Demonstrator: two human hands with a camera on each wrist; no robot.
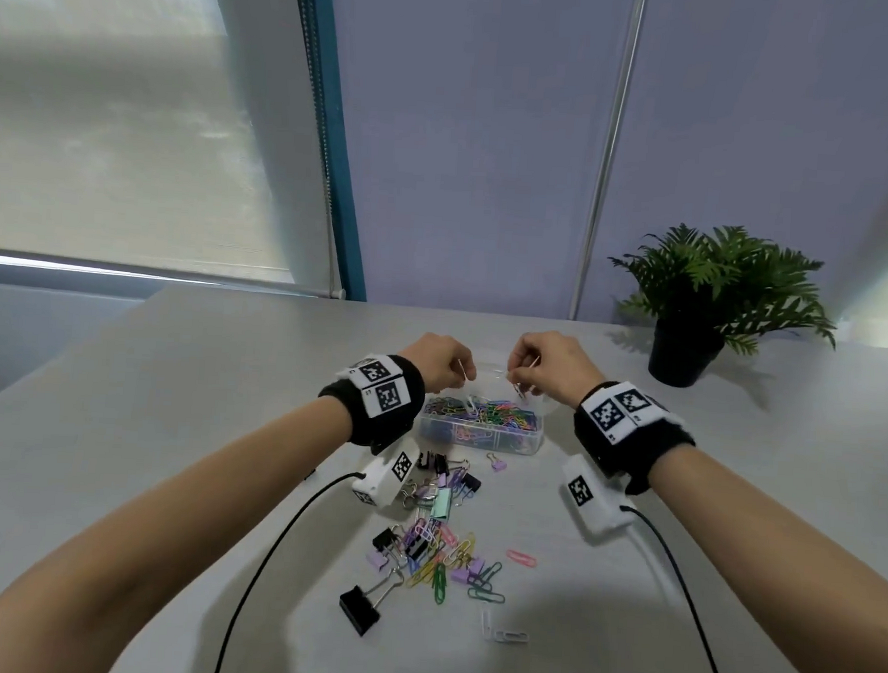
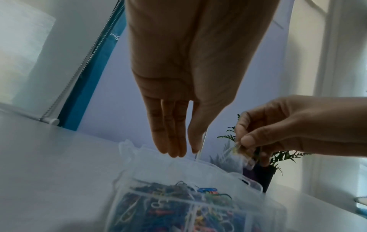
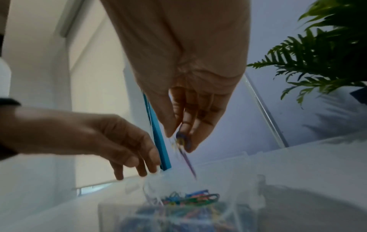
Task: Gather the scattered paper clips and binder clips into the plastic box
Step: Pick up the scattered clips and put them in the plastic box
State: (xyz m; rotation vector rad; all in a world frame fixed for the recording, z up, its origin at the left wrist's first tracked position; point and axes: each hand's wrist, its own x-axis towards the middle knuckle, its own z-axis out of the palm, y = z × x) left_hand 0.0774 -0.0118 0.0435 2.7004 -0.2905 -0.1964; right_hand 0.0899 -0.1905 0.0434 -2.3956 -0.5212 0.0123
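Observation:
A clear plastic box (image 1: 477,443) holding many coloured paper clips stands mid-table. Both hands hover just above its open top. My left hand (image 1: 463,376) pinches a thin pale paper clip (image 2: 201,146) between thumb and fingers, which point down over the box (image 2: 158,208). My right hand (image 1: 519,379) pinches a few paper clips (image 3: 185,150), one purple, hanging over the box (image 3: 178,211). On the near table lies a scattered pile of paper clips and binder clips (image 1: 436,547), with a large black binder clip (image 1: 360,610) and white paper clips (image 1: 503,633) nearest me.
A potted fern (image 1: 688,349) stands at the back right of the grey table (image 1: 170,425). Black cables (image 1: 277,528) run from both wrist cameras toward me on either side of the pile. The table's left edge slants away below a window blind.

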